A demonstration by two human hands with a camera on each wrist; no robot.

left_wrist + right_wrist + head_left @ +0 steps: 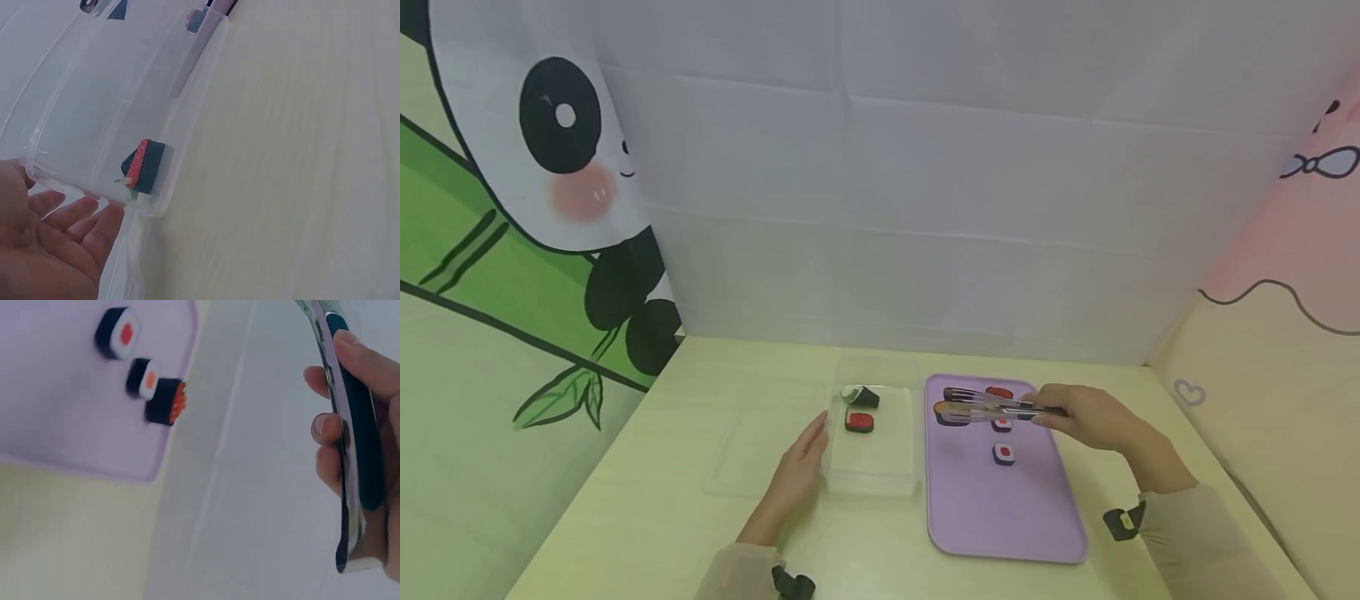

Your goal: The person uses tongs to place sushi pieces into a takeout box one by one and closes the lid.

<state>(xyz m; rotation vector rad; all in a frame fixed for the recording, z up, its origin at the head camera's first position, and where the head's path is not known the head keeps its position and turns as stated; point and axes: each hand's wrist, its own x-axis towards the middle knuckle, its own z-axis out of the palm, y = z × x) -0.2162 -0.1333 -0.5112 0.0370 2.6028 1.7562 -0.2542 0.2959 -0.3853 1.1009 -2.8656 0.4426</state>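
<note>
In the head view my left hand (797, 467) holds the left side of a clear plastic box (880, 482), with fingertips (111, 215) at its outer wall and the thumb by its rim. A red-topped sushi piece (859, 422) and a dark-wrapped green-and-white piece (861, 397) lie inside. My right hand (1086, 415) grips metal tongs (1000, 408) with dark handles over the purple tray (992, 512). The tong tips are at an orange-topped sushi piece (952, 419); whether they pinch it I cannot tell. A white roll with a red centre (1003, 454) sits below.
On the tray, partly behind the tongs, are a red-topped piece (999, 392) and another white roll (1002, 425). A flat transparent lid (752, 450) lies left of the box. A pale wall sheet (880, 275) stands behind the table.
</note>
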